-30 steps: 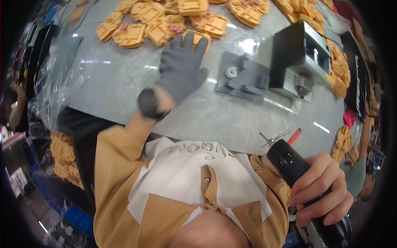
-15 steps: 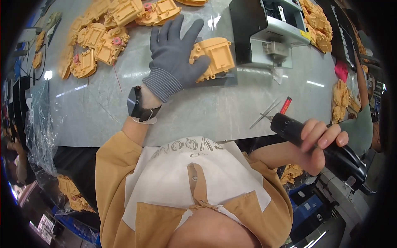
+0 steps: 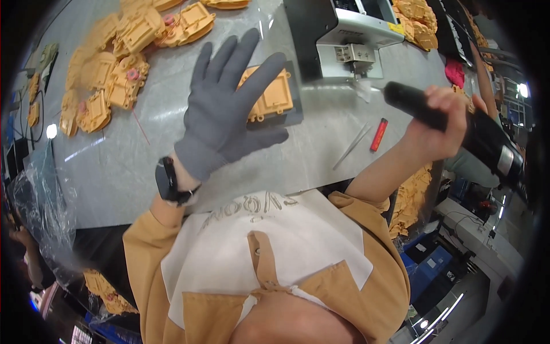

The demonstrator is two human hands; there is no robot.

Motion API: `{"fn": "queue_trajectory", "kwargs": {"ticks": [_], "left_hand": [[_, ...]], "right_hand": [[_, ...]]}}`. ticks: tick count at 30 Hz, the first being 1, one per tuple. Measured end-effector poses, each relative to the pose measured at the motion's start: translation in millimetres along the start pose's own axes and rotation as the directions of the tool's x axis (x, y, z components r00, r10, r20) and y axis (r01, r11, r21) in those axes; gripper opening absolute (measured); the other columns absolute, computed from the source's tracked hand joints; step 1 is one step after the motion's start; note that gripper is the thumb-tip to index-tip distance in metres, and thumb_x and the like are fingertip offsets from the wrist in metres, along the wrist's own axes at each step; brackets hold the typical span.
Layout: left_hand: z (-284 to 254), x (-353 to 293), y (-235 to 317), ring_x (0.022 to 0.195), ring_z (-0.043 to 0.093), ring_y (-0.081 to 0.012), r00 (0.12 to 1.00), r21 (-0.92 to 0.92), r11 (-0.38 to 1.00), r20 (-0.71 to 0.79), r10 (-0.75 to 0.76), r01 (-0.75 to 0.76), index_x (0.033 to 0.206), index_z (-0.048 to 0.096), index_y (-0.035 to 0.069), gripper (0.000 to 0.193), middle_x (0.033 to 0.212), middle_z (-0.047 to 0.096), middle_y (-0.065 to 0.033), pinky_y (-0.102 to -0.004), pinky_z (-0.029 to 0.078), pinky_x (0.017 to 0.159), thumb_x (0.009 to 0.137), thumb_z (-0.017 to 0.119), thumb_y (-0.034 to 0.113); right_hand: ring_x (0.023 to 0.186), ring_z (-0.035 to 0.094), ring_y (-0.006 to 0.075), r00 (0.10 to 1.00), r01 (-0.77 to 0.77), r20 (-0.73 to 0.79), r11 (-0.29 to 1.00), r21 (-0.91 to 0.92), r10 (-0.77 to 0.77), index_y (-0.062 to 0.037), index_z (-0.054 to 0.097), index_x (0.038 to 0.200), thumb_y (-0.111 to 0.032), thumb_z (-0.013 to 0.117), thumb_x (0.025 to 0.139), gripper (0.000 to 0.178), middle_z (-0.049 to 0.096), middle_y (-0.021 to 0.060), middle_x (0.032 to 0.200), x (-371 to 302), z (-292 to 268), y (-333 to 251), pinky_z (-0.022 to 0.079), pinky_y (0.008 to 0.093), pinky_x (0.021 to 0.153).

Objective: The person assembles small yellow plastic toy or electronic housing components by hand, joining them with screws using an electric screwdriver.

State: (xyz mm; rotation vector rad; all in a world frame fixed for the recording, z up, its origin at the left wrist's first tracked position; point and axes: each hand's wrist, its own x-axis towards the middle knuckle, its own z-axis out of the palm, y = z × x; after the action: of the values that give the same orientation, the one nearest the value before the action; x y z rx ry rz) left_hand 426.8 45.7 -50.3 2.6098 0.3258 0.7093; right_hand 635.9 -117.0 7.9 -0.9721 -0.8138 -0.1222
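My left hand (image 3: 228, 106), in a grey knit glove, lies over a yellow-orange plastic housing (image 3: 275, 98) with its fingers spread. The glove hides the housing's left side; the part rests on a dark flat plate (image 3: 295, 86). My bare right hand (image 3: 450, 123) is wrapped round a black electric screwdriver (image 3: 408, 100), held tilted at the right. Its front end points toward the small metal block (image 3: 356, 55) on a grey-and-black bench machine (image 3: 344, 34). I cannot make out whether the bit touches anything.
Metal tweezers (image 3: 350, 148) and a small red stick-like object (image 3: 378, 135) lie on the grey table (image 3: 229, 178). Several yellow-orange housings (image 3: 137, 28) are piled at the far left, more (image 3: 415, 23) behind the machine. Clear plastic film (image 3: 43, 212) hangs at the left edge.
My right hand has raised the screwdriver away from the tweezers, up toward the machine's metal block. My left hand's fingers now cover more of the housing. The whole view has shifted slightly.
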Motion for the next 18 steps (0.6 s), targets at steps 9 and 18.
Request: {"fn": "queue_trajectory", "kwargs": {"ticks": [9, 18], "left_hand": [[12.7, -14.6, -8.9, 0.107, 0.046, -0.0341, 0.996, 0.051, 0.994, 0.015, -0.093, 0.092, 0.124, 0.043, 0.015, 0.074, 0.126, 0.038, -0.0200, -0.0479, 0.028, 0.098, 0.058, 0.072, 0.032], [41.6, -38.3, -35.1, 0.111, 0.044, -0.0353, 0.991, -0.245, 0.960, 0.027, -0.132, 0.135, 0.124, 0.037, 0.008, 0.080, 0.123, 0.042, -0.0208, -0.0451, 0.030, 0.099, 0.056, 0.076, 0.023]], "right_hand": [[0.043, 0.048, 0.0159, 0.998, -0.064, 0.004, 0.996, -0.056, 0.064, 0.0078, 0.041, 0.097, 0.009, 0.056, 0.067, 0.034, 0.049, 0.0096, 0.054, 10.7, 35.3, 26.5, 0.044, 0.0300, 0.050], [0.044, 0.044, 0.0144, 0.939, -0.300, 0.119, 0.939, -0.168, 0.321, 0.0024, 0.043, 0.102, 0.002, 0.055, 0.068, 0.036, 0.047, 0.0072, 0.055, -21.1, 39.7, -6.6, 0.040, 0.0284, 0.049]]}}
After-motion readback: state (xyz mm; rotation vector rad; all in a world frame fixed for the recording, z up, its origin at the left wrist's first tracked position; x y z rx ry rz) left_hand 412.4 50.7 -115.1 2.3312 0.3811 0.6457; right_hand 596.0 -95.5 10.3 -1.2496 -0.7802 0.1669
